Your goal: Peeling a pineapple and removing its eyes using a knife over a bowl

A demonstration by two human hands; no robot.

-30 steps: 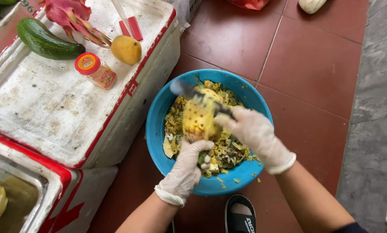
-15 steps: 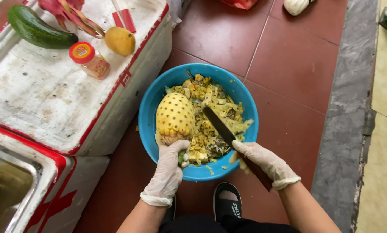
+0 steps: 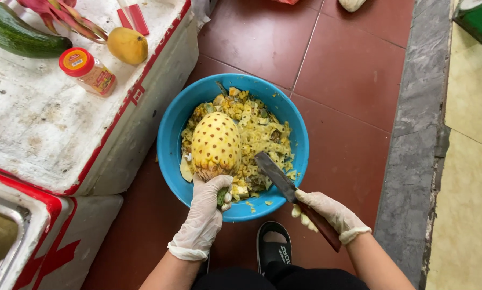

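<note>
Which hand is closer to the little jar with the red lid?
The left hand. It holds the peeled pineapple over the blue bowl, below and right of the jar on the white box. The right hand, gripping the knife, is farther right.

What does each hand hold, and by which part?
Left hand grips the peeled pineapple by its stalk end. Right hand grips the knife by its handle.

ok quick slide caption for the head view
Gloved left hand steadies peeled pineapple over blue basin; right hand holds knife.
</note>
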